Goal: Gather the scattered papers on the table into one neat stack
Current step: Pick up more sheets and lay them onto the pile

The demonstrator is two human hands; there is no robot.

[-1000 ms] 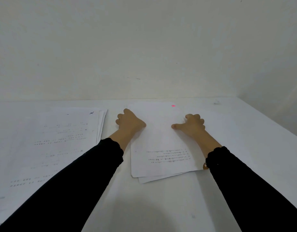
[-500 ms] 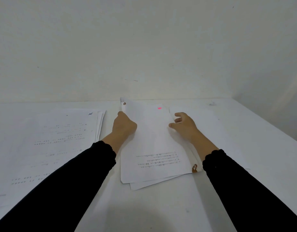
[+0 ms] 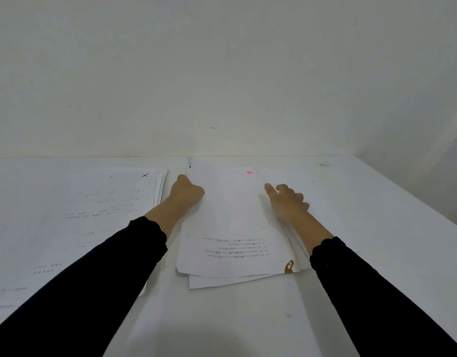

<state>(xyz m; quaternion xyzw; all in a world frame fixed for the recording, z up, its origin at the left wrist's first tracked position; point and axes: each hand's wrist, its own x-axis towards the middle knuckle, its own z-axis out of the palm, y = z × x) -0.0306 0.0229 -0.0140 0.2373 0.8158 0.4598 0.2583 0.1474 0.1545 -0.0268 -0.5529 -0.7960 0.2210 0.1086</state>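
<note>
Your left hand (image 3: 186, 193) sits in the narrow lane between the left paper pile (image 3: 93, 215) and the centre stack (image 3: 235, 228); that pile blocks any move further left. The wall (image 3: 222, 86) closes off the far table edge just behind the stack. Table (image 3: 248, 318) in front of the stack is open. Right of your right hand (image 3: 286, 202), only a flat loose sheet (image 3: 333, 202), then bare surface.

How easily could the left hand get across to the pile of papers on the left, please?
Probably easily: the left hand sits at the middle sheets' left edge, right beside the left pile, with only bare table between them.
</note>
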